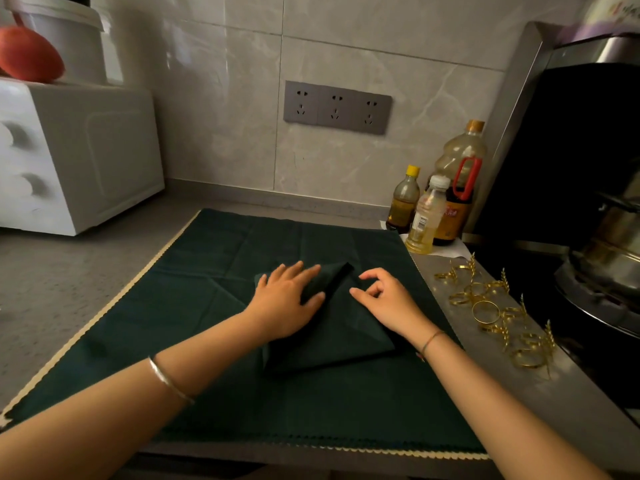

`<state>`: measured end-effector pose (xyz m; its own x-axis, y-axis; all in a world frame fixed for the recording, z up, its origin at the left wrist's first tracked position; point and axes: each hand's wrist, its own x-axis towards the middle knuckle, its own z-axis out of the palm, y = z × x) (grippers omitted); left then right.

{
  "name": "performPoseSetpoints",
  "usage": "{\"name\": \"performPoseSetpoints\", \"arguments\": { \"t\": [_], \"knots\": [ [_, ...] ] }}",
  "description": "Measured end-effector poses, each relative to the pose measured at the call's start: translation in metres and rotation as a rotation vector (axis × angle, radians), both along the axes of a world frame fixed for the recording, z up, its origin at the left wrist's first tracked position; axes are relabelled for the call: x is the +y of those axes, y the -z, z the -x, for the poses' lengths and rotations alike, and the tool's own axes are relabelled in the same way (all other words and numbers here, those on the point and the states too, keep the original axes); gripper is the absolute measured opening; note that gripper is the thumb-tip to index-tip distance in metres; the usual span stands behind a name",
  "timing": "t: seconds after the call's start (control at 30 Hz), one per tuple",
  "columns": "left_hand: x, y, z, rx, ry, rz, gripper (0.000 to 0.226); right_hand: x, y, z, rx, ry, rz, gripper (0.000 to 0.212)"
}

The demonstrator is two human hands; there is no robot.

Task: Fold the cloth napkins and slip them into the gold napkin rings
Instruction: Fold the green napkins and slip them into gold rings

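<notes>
On the middle of the big green cloth (173, 306), the dark napkin (332, 337) lies folded to a rough triangle, far tip raised: folding looks half done. Right of the cloth, gold rings (486, 311) sit empty. Now the left hand (284, 306) presses it flat-fingered; the right hand (388, 299) curls at the fold, pinching or not I can't tell.

left hand (284, 299) flat on folded green napkin (332, 337), spread cloth (207, 271) underneath. right hand (388, 299) curled on napkin's right side, grip unclear. gold rings (485, 322) clustered to the right.
</notes>
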<state>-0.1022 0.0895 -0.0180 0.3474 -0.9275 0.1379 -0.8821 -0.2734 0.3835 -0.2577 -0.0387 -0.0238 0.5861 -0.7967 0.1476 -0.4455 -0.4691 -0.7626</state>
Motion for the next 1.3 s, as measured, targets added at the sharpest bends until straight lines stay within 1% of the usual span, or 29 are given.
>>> {"name": "performPoseSetpoints", "arguments": {
  "t": [0.07, 0.1, 0.2, 0.3, 0.4, 0.5, 0.53, 0.6, 0.67, 0.7, 0.77, 0.83, 0.87, 1.0, 1.07, 1.13, 1.2, 1.3],
  "knots": [
    [0.003, 0.006, 0.013, 0.006, 0.012, -0.13, 0.056, 0.002, 0.006, -0.003, -0.056, 0.012, -0.002, 0.032],
    [0.005, 0.009, 0.016, -0.005, 0.009, -0.164, 0.055, 0.004, 0.008, -0.003, -0.099, 0.018, 0.002, 0.034],
    [0.01, 0.011, 0.02, -0.014, -0.005, -0.186, 0.053, 0.008, 0.007, -0.001, -0.223, 0.045, 0.076, 0.031],
    [0.014, 0.006, 0.025, 0.039, -0.033, -0.238, 0.058, 0.009, 0.006, -0.002, -0.236, 0.071, 0.14, 0.03],
    [0.021, 0.01, 0.033, -0.034, -0.013, -0.273, 0.06, 0.007, 0.012, -0.005, -0.138, 0.099, 0.126, 0.027],
    [0.025, 0.017, 0.033, -0.1, 0.014, -0.235, 0.057, 0.005, 0.016, -0.005, -0.02, 0.122, 0.166, 0.024],
    [0.026, 0.018, 0.031, -0.104, 0.026, -0.227, 0.056, 0.006, 0.016, -0.004, 0.006, 0.126, 0.219, 0.024],
    [0.025, 0.016, 0.025, -0.107, 0.056, -0.226, 0.054, 0.008, 0.011, -0.001, 0.083, 0.106, 0.416, 0.027],
    [0.024, 0.014, 0.02, -0.119, 0.076, -0.216, 0.053, 0.009, 0.003, -0.005, 0.157, -0.007, 0.551, 0.038],
    [0.024, 0.014, 0.019, -0.124, 0.078, -0.205, 0.053, 0.009, 0.0, -0.009, 0.21, -0.086, 0.562, 0.04],
    [0.026, 0.016, 0.019, -0.119, 0.072, -0.179, 0.053, 0.01, -0.004, -0.019, 0.38, -0.219, 0.513, 0.042],
    [0.029, 0.019, 0.021, -0.111, 0.061, -0.166, 0.053, 0.009, 0.0, -0.023, 0.523, -0.288, 0.406, 0.044],
    [0.031, 0.021, 0.021, -0.112, 0.054, -0.165, 0.054, 0.008, 0.003, -0.023, 0.555, -0.291, 0.368, 0.045],
    [0.036, 0.025, 0.018, -0.115, 0.05, -0.16, 0.055, -0.003, 0.01, -0.018, 0.574, -0.167, 0.321, 0.048],
    [0.038, 0.024, 0.016, -0.102, 0.063, -0.154, 0.054, -0.008, 0.009, -0.019, 0.599, -0.143, 0.308, 0.049],
    [0.039, 0.024, 0.014, -0.09, 0.075, -0.151, 0.053, -0.008, 0.008, -0.02, 0.632, -0.154, 0.315, 0.049],
    [0.041, 0.025, 0.013, -0.097, 0.077, -0.144, 0.053, -0.004, 0.005, -0.018, 0.618, -0.177, 0.369, 0.049],
    [0.04, 0.025, 0.014, -0.118, 0.069, -0.135, 0.052, 0.016, -0.002, -0.008, 0.474, -0.302, 0.472, 0.048]
  ]
}}
